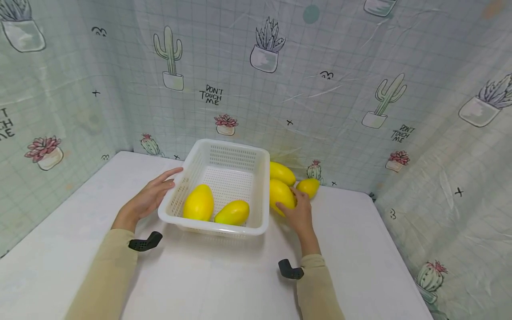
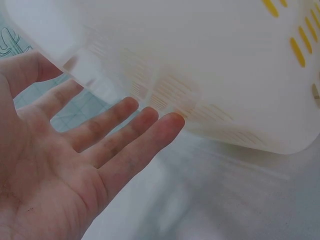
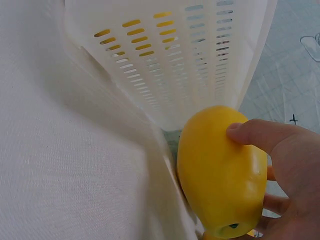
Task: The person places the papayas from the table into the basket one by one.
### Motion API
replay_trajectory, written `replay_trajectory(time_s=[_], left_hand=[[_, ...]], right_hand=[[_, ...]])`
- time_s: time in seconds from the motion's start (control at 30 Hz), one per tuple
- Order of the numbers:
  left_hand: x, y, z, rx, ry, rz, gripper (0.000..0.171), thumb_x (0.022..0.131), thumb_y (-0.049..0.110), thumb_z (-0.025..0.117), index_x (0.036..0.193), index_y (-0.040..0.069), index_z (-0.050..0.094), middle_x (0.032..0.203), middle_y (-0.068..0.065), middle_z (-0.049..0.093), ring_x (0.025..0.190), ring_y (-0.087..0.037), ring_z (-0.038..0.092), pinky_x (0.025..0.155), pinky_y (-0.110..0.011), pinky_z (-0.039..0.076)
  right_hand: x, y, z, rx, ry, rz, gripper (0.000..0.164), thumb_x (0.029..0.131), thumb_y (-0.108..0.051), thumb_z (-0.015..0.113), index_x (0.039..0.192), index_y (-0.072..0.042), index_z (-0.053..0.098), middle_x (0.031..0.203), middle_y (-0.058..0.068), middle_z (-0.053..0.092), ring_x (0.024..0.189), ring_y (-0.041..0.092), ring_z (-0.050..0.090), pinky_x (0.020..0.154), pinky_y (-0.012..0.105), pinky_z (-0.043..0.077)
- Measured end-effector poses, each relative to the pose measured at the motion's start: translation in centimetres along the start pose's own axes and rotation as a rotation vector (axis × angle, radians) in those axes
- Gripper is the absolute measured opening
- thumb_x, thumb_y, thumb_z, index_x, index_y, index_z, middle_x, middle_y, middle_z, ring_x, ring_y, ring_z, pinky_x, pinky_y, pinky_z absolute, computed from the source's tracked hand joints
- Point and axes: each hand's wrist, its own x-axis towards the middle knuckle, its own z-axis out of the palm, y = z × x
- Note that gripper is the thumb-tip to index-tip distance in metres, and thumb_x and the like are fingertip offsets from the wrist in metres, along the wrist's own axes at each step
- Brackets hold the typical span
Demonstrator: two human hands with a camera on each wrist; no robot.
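A white plastic basket (image 1: 218, 227) stands on the table with two yellow mangoes inside, one large (image 1: 199, 202) and one smaller (image 1: 233, 213), both near its front wall. My left hand (image 1: 148, 199) is at the basket's left side, fingers extended. In the left wrist view, the fingertips (image 2: 172, 122) reach the slotted wall. Outside the basket on the right, my right hand (image 1: 299, 215) grips a large yellow mango (image 1: 281, 195). The thumb (image 3: 245, 132) lies across the mango's side in the right wrist view, with the other fingers partly hidden behind it.
Behind the gripped mango lies another long yellow mango (image 1: 283, 173), partly hidden by the basket. A smaller mango (image 1: 308, 187) sits to its right near the table's back edge. A cactus-print curtain (image 1: 240, 98) hangs behind the white table (image 1: 200, 284) and along both sides.
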Motion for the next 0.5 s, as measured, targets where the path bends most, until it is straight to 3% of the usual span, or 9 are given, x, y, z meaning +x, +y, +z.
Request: replay_trajectory(time_s=[0.5], left_hand=[[-0.1,0.1,-0.1,-0.006,-0.014,0.012,0.050,0.097,0.032,0.041,0.143,0.037,0.023,0.150,-0.003,0.021,0.118,-0.012,0.047,0.092,-0.031,0.048]], right_hand=[[-0.1,-0.7,-1.1,-0.007,0.093,-0.026,0.071,0.076,-0.041,0.070,0.135,-0.016,0.041,0.133,0.012,0.036,0.122,0.030,0.039,0.104,0.050,0.033]])
